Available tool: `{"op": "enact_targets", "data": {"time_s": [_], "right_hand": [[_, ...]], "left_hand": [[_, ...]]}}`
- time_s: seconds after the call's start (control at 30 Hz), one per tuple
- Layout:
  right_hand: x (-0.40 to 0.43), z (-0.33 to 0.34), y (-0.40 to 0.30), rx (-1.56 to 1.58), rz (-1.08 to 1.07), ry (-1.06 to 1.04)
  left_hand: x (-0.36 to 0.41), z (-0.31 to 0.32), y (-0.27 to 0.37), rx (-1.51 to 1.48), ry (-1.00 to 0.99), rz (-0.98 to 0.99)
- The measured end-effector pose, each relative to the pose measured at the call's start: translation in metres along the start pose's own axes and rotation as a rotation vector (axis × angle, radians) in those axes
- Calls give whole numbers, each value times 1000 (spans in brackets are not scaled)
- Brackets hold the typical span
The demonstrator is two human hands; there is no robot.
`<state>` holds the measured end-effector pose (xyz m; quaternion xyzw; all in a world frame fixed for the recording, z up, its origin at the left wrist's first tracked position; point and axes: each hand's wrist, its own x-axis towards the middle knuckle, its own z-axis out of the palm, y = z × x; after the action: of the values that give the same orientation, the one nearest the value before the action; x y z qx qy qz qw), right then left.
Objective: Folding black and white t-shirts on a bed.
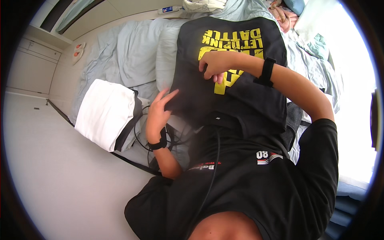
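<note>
A black garment (pixel 192 72) with large yellow printed lettering is spread out in front of me over the bedding. My right hand (pixel 217 66) is above the yellow print, its fingers loosely bent with a gap at the thumb; nothing shows in its grasp. Whether its fingertips touch the cloth is unclear. Near the garment's lower left edge, my left hand (pixel 159 115) has its fingers spread and holds nothing. Both wrists wear a black strap. A stack of folded clothes (pixel 103 114), white on top with a dark piece beneath, lies left of my left hand.
Dark cables (pixel 172 136) run between the stack and my body. Rumpled pale blue bedding (pixel 129 51) covers the bed. A labelled bottle (pixel 168 10) lies at the far side, slippers (pixel 79 52) on the floor. Black mesh fabric (pixel 293 123) is at right, a white panel (pixel 60 168) at left.
</note>
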<state>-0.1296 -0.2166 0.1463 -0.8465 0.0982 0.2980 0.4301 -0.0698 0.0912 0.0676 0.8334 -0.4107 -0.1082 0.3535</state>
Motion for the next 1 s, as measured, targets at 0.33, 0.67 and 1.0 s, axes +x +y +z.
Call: {"op": "enact_targets", "data": {"time_s": [0.33,0.67,1.0], "right_hand": [[12,0,-15,-696,-62,395],[108,6,-7,-482,-576,486],[-166,22,-5,-879,-350,371]], "left_hand": [[-2,-5,6,-136,-89,-56],[-9,-7,-13,-406,-158,-196],[-12,-30,-15,-196,-131,6]]}}
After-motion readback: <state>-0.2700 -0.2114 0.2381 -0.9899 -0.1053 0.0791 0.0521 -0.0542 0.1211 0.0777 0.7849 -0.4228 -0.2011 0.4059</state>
